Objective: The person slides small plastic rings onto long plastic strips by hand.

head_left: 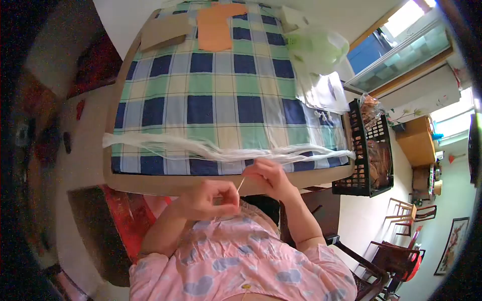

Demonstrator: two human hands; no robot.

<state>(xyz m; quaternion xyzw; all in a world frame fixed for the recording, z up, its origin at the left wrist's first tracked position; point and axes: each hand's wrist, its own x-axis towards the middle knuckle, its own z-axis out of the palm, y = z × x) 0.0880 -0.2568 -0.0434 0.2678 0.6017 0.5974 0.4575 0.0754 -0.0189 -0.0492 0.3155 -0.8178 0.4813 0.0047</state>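
A long bundle of loose white strands [201, 149] stretches across the near side of the checked cloth [216, 108], gathered at both ends. Just in front of the table edge, my left hand [213, 199] is closed with thumb and fingertips pinched together. My right hand [268, 175] is also closed in a pinch, a little higher and farther right, and overlaps the bundle's near edge in this view. Between the two pinches runs a short, thin, pale strand [241, 184], its ends hidden in my fingers.
Cardboard [165, 31] and an orange paper piece [215, 30] lie at the far side. Clear and green plastic bags [316, 50] cover the far right corner. A black plastic crate [359, 173] stands against the right side, holding wrapped brown items. Wooden chairs [409, 213] are farther right.
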